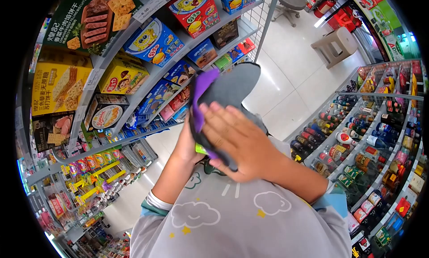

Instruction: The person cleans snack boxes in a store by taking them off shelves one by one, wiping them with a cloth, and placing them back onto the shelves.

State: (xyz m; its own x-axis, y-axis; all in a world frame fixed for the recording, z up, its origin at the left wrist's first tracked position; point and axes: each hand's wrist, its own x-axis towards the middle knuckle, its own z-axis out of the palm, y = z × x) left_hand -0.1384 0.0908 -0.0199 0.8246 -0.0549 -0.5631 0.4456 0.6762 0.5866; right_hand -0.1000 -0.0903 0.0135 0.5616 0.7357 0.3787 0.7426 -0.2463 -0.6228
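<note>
In front of my chest, my left hand (190, 141) grips a flat, dark grey thing (239, 81) with a rounded end and a purple strip (204, 86). Its exact kind is not clear. My left fingers are mostly hidden behind it. Across its near face lies my right hand (234, 139), fingers stretched out and flat, slightly blurred by motion. A small bright green piece (200, 149) shows at the lower edge, between the two hands.
Shelves of boxed biscuits (156, 41) stand close on my left, above hanging snack packs (94, 168). Bottled drinks (344, 155) line racks on the right. Ahead, a beige plastic stool (335, 47) and a round grey stool (290, 1) stand on the tiled floor (286, 92).
</note>
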